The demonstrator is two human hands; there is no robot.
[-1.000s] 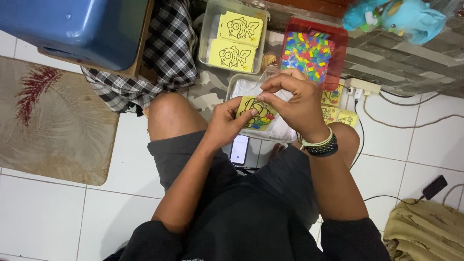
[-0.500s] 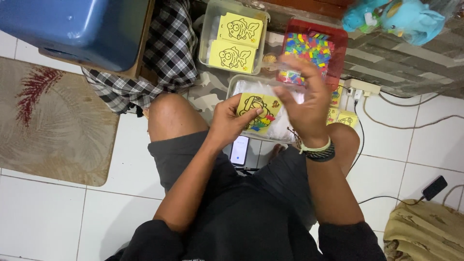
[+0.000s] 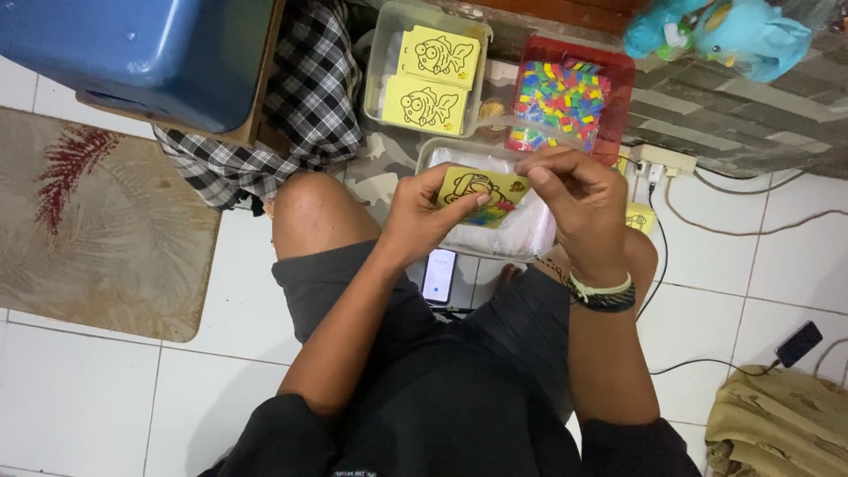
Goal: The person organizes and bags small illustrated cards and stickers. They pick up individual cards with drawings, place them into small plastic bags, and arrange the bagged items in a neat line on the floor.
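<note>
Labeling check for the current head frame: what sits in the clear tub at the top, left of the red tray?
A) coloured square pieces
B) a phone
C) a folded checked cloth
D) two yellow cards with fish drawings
D: the clear tub holds two yellow fish cards, one above the other; the coloured pieces fill the red tray beside it, and the phone lies on the floor.

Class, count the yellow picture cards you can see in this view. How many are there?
3: two fish cards in the clear tub, one card in the left hand. Others may be hidden.
</note>
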